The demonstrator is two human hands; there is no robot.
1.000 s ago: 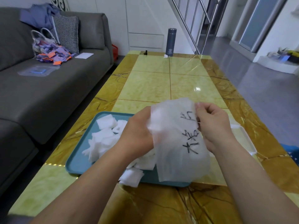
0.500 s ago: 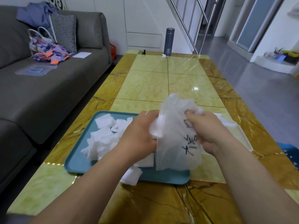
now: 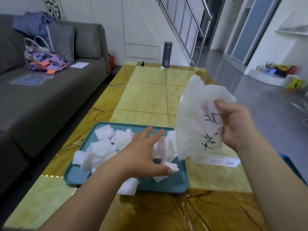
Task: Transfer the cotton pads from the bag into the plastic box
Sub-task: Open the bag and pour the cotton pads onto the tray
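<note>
Several white square cotton pads [image 3: 101,148] lie heaped in a teal tray [image 3: 175,185] on the yellow marble table. One pad hangs over the tray's near rim. My right hand [image 3: 236,125] grips a crumpled translucent plastic bag [image 3: 195,117] with black writing, raised above the tray's right end. My left hand [image 3: 145,155] hovers over the pads with fingers spread, thumb touching one pad. A clear plastic box [image 3: 216,161] lies flat on the table under the bag, mostly hidden.
A grey sofa [image 3: 50,90] runs along the table's left side, with a bag of colourful cloth and a cushion on it. A dark flask [image 3: 167,55] stands at the table's far end. Stair railing and open floor are to the right.
My left hand let go of the bag and dropped over the pads. My right hand carried the bag up and to the right.
</note>
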